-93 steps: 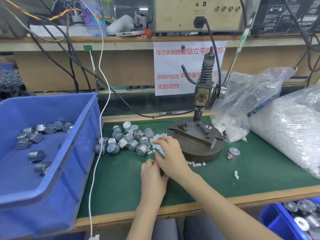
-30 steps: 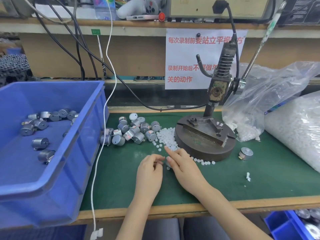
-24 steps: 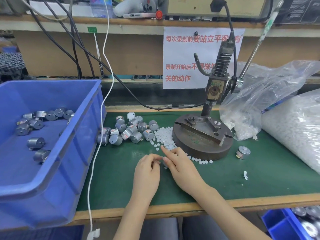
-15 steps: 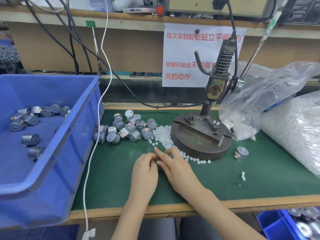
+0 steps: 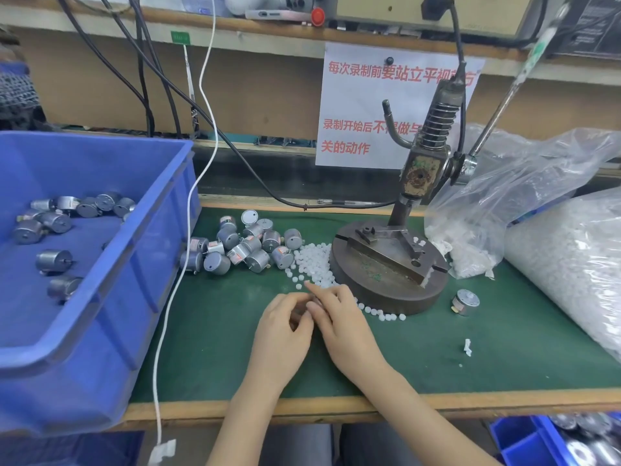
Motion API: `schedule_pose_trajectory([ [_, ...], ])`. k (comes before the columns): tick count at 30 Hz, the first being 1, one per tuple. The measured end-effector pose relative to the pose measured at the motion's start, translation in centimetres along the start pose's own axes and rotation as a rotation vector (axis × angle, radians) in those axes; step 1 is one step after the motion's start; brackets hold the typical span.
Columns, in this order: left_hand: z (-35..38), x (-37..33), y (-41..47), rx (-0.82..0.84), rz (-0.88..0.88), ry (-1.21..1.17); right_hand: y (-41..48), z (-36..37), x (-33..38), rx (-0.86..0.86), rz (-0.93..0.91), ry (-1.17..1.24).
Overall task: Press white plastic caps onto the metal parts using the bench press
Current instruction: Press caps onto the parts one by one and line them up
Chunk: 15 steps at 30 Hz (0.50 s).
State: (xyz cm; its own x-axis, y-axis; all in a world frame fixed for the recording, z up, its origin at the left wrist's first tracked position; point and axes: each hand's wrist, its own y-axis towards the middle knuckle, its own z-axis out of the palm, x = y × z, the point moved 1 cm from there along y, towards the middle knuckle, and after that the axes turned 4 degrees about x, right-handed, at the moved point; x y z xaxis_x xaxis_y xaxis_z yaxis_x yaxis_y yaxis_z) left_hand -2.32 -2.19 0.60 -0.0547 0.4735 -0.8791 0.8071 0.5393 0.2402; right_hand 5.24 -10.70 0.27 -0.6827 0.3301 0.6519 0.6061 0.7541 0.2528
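Head camera gives me both hands low at the middle of the green mat (image 5: 504, 348). The left hand (image 5: 282, 331) has its fingers curled in, tips meeting the thumb of the right hand (image 5: 346, 327); the right forefinger points out at the edge of the white plastic caps (image 5: 314, 264). I cannot tell what, if anything, is pinched between the two hands. The caps lie in one loose heap against the left of the bench press (image 5: 420, 176), with a thin string of them trailing round the front of its round base. I count roughly fifteen metal parts (image 5: 235, 245) heaped on the mat just left of the caps, one lone metal part (image 5: 465, 302) to the right of the base, and about ten more in the blue bin (image 5: 151, 230) at the left. The press lever (image 5: 497, 105) slants up to the right. Two clear bags sit at the right: a slack bag (image 5: 510, 190) with white pieces at its bottom, touching the base, and a full bag (image 5: 571, 264) beside it. One white scrap (image 5: 467, 346) lies on the mat. A white cable (image 5: 188, 264) hangs over the wooden bench edge (image 5: 470, 401). Behind the press hangs a paper notice (image 5: 363, 105) with red writing, black cables (image 5: 144, 79) beside it. A second blue bin (image 5: 524, 442) sits below at the right.
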Motion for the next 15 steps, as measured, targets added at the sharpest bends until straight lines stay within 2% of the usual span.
schedule_pose_trajectory([
  [4,0.3,-0.4,-0.2,0.079,0.075,0.013,-0.3,-0.8,0.0,-0.230,0.017,0.262],
  [10,0.3,-0.1,0.1,0.070,-0.030,-0.073,-0.3,-0.8,0.1,-0.160,0.102,0.466],
  [15,-0.3,0.0,0.1,0.018,-0.092,-0.127,-1.0,-1.4,0.1,-0.146,-0.072,0.312],
])
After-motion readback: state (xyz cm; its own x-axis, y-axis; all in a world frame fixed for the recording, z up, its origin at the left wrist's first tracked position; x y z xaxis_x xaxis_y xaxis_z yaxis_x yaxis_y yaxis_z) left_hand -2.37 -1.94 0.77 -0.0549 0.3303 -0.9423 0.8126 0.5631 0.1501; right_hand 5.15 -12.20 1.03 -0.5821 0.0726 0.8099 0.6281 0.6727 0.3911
